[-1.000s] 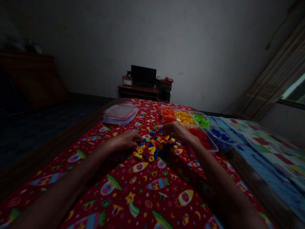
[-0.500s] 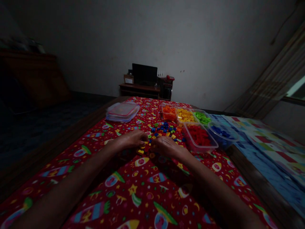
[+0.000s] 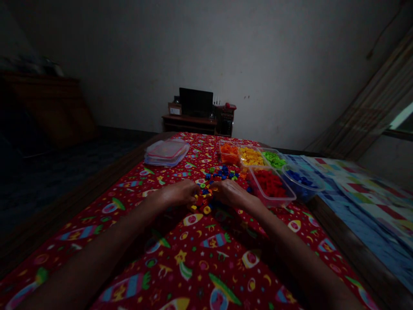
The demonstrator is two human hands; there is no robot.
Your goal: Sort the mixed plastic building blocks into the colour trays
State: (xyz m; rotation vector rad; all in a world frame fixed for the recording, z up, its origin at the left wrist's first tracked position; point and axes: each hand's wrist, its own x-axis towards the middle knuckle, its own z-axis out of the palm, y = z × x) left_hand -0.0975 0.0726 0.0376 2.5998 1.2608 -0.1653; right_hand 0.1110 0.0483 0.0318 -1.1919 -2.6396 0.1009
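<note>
A loose pile of small toy building blocks point(image 3: 225, 172), blue, yellow, red and green, lies on the red patterned cloth point(image 3: 180, 275). My left hand point(image 3: 185, 192) is at the pile's left side, its fingers curled and pressed together; whatever they grip is hidden. Across from it, my right hand point(image 3: 228, 192) reaches down over the blocks with bent, closed fingers, their tips out of sight. Between the two hands lie red and yellow blocks. A yellow block point(image 3: 207, 209) sits at the near edge of the pile.
Beyond my right hand stand clear tubs of sorted blocks: orange point(image 3: 229, 154), yellow point(image 3: 251, 156), green point(image 3: 273, 159), red point(image 3: 268, 182) and blue point(image 3: 300, 178). Stacked plastic lids point(image 3: 167, 152) lie at the far left. A bed point(image 3: 364, 193) adjoins the right edge.
My right hand has shifted slightly up and right, and my left hand slightly left. More of the red and yellow blocks between them now shows.
</note>
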